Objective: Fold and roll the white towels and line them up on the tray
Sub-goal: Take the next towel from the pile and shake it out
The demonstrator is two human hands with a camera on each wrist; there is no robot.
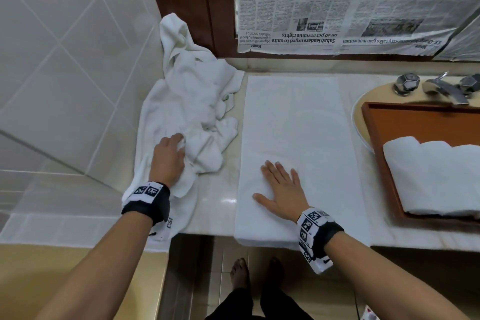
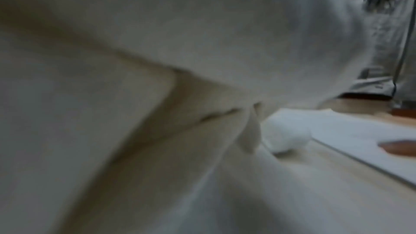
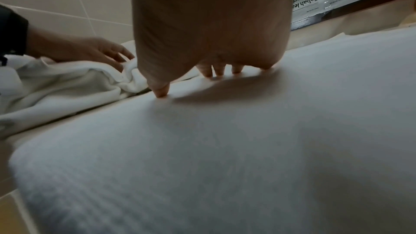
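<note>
While the right hand [image 1: 280, 187] lies flat, fingers spread, on the folded towel [image 1: 298, 138] at 6 o'clock, rolling is best begun there tightly, once the left hand [image 1: 168, 156], loosely curled on the pile [image 1: 192, 101] at 9 o'clock, is freed; tray [image 1: 376, 138] at 3 o'clock.

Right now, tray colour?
Orange-brown tray, with rolled white towels on it; head view shows it best.

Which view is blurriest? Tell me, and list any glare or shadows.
Left wrist view: the blurriest, smeared cloth filling most of the frame. Head view: sharp, a small glare spot on the counter beside the folded towel. Right wrist view: right hand looms dim, casting a shadow on the towel; the foreground is soft.
</note>
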